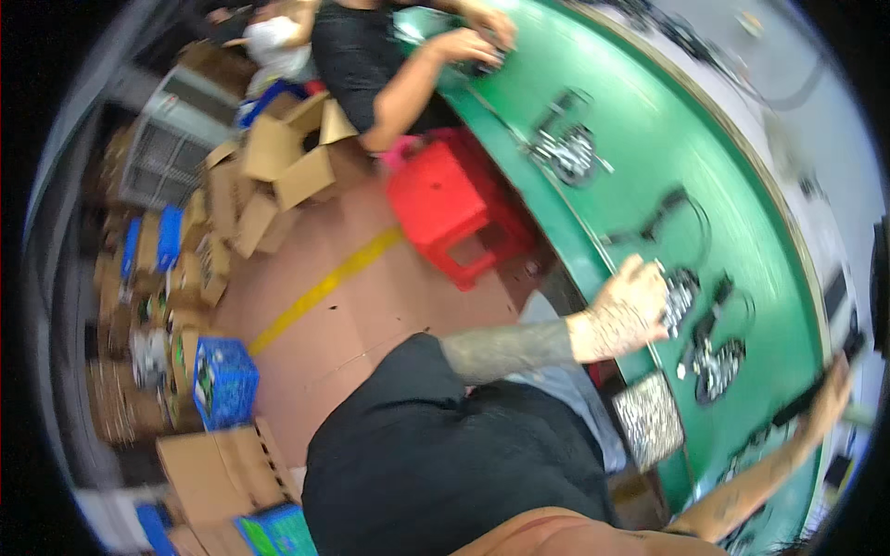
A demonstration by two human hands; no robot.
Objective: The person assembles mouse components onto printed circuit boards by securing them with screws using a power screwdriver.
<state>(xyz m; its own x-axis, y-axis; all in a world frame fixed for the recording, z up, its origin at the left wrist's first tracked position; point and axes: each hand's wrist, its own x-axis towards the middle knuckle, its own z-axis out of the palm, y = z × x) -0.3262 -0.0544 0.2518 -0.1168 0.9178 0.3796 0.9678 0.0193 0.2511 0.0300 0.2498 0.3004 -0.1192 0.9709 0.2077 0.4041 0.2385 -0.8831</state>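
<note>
My left hand point(623, 315) reaches over the bench's near edge, its fingers curled at a round black-and-silver mechanical part point(683, 298) with a cable. Motion blurs the fingertips. At the right, my right hand point(832, 394) is closed round a long black bar-shaped tool point(799, 404); blur hides its exact kind. Just in front of me, a second black-and-silver part with a cable point(720, 369) lies on the green bench top. Farther along lies another such part point(573, 157). A shallow tray of small shiny pieces point(649, 420) sits at the bench edge beside my lap.
The green bench point(640, 102) curves along the right. A co-worker's hands point(473, 44) handle a dark part at its far end. A red plastic stool point(445, 199) stands beside the bench. Open cardboard boxes point(287, 157) and a blue crate point(225, 382) stand at the left.
</note>
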